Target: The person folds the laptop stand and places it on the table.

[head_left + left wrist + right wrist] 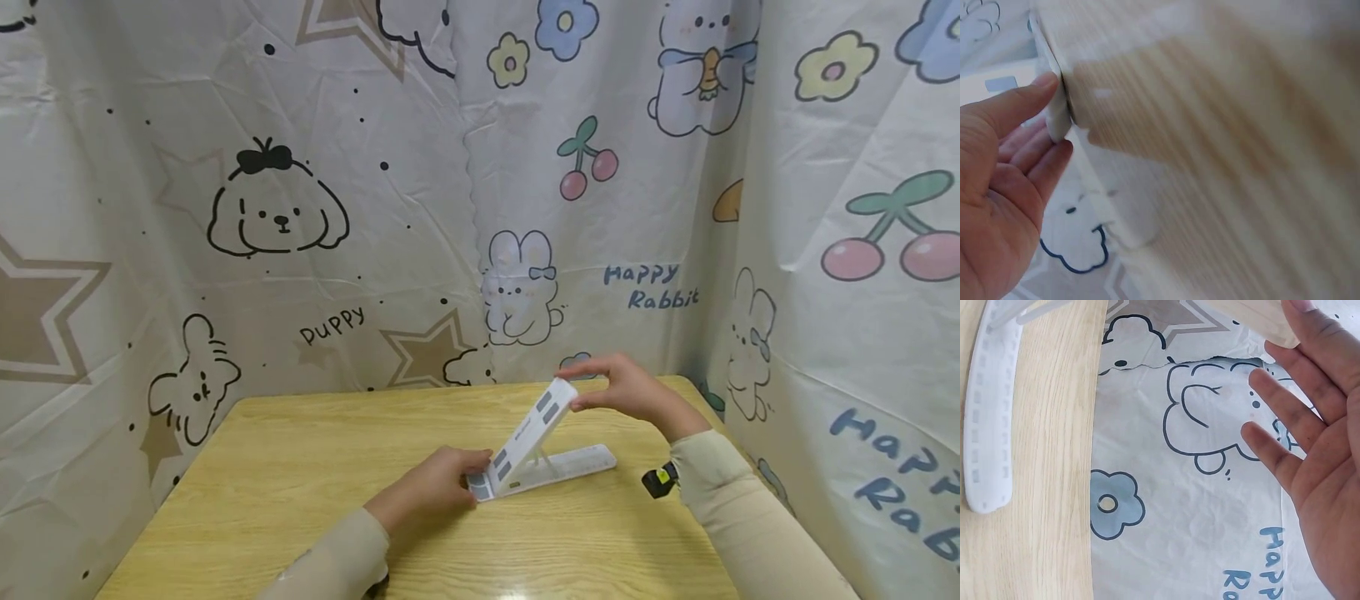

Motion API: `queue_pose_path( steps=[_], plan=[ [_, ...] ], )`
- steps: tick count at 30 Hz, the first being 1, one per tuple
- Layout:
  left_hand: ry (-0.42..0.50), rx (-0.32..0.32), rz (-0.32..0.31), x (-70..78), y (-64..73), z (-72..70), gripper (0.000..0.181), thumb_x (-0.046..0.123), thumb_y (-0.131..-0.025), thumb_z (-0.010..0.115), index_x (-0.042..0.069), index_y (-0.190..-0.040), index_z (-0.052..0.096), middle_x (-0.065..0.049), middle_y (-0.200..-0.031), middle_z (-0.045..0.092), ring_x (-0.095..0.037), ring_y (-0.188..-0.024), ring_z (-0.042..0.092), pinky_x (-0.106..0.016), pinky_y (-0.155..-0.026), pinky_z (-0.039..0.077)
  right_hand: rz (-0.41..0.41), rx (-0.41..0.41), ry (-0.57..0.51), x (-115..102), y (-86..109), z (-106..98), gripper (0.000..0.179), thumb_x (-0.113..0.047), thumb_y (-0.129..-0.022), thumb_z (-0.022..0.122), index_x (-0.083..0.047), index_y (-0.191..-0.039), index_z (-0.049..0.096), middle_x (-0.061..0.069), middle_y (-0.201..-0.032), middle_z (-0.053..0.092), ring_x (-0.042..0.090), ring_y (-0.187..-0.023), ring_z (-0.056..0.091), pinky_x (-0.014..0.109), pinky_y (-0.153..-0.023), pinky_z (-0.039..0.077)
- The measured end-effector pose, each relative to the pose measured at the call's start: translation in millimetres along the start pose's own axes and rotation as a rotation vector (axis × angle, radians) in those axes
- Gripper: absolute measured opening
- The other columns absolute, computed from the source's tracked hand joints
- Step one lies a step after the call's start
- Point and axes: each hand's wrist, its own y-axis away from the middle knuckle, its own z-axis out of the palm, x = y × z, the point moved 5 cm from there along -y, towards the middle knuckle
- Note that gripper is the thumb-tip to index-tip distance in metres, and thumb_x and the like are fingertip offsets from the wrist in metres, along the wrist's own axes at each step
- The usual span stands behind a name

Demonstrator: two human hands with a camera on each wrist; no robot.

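Observation:
A white folding stand (527,435) with grey pads is propped in a V on the wooden table. Its base (581,463) lies flat, and a thin support leg (542,455) runs between base and raised panel. At the hinge end, my left hand (441,482) grips the stand, thumb on one side and fingers on the other, as the left wrist view also shows. My right hand (633,392) pinches the panel's upper end between thumb and fingers. In the right wrist view, the base's slotted inner face (988,425) shows, while the other fingers spread away from the panel's corner (1266,322).
The light wood table (315,442) carries the stand near its middle. A cloth printed with cartoon animals (420,208) hangs close behind the table and along its right side. A small black device with a yellow mark (660,480) sits at my right wrist.

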Motion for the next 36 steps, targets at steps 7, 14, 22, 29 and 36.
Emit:
queue_pose_path(
  steps=[7,14,22,29,36],
  plan=[
    [0.105,-0.039,0.030,-7.9,-6.3,-5.9,0.077,0.004,-0.083,0.083,0.013,-0.152,0.051,0.001,-0.153,0.052,-0.018,-0.139,0.051,-0.035,-0.111,0.048,0.015,0.057,0.012,-2.2,9.0,2.1,0.050,-0.036,-0.076,0.091,-0.025,-0.122,0.076,0.000,-0.128,0.071,0.031,-0.123,0.062,0.061,-0.104,0.049],
    [0.108,-0.045,-0.021,-15.3,-13.3,-10.3,0.079,-0.001,-0.085,0.079,0.017,-0.155,0.046,0.005,-0.155,0.050,-0.017,-0.144,0.045,-0.041,-0.117,0.041,0.020,0.102,0.072,-7.2,17.6,6.9,0.048,-0.043,-0.076,0.090,-0.027,-0.119,0.075,-0.003,-0.123,0.072,0.027,-0.117,0.063,0.068,-0.106,0.043],
    [0.015,0.000,-0.005,-12.4,-16.5,-9.1,0.083,-0.008,-0.082,0.077,0.011,-0.156,0.044,-0.003,-0.154,0.052,-0.022,-0.141,0.050,-0.038,-0.112,0.048,-0.038,0.144,0.109,-14.6,26.6,10.4,0.049,-0.043,-0.077,0.089,-0.026,-0.120,0.073,-0.004,-0.123,0.072,0.031,-0.121,0.063,0.066,-0.104,0.046],
    [-0.120,0.136,-0.042,15.9,-11.3,-8.1,0.079,0.017,-0.090,0.081,0.010,-0.157,0.040,-0.008,-0.155,0.051,-0.026,-0.137,0.054,-0.045,-0.111,0.048,-0.050,0.091,0.075,3.7,31.9,7.6,0.047,-0.038,-0.083,0.086,-0.026,-0.126,0.071,-0.006,-0.128,0.070,0.027,-0.125,0.061,0.060,-0.110,0.045],
    [-0.032,0.244,0.022,39.5,-9.4,-9.7,0.073,0.025,-0.093,0.078,0.011,-0.156,0.044,-0.007,-0.157,0.048,-0.028,-0.143,0.047,-0.047,-0.117,0.042,0.043,-0.019,0.065,51.1,44.3,17.9,0.054,-0.043,-0.084,0.083,-0.022,-0.132,0.069,0.000,-0.137,0.066,0.033,-0.129,0.058,0.062,-0.111,0.042]
  ],
)
